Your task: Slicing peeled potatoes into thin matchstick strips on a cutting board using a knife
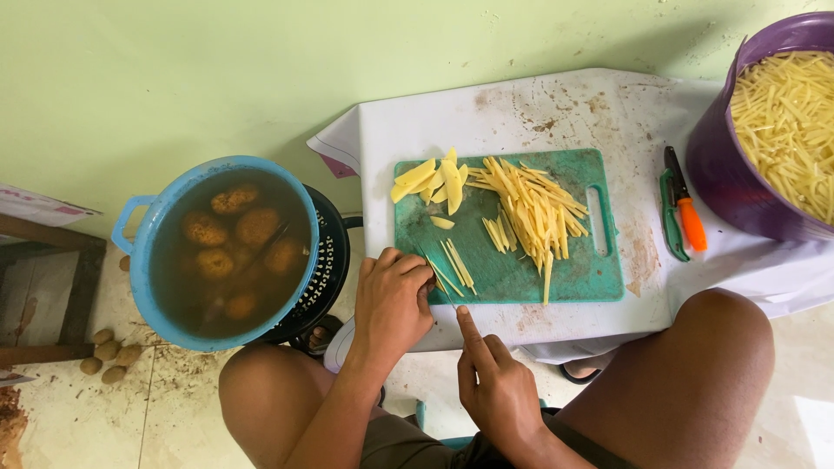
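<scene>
Potato strips beside blue pot, peelers.

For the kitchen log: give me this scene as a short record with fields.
left hand: fingers curled on potato pieces at the cutting board's near edge
right hand: forefinger stretched along a thin blade; handle hidden
cutting board: green, on white cloth
on board: potato sticks, slices
blue pot: water, whole potatoes
purple tub: cut sticks
peeler: orange, beside board
</scene>
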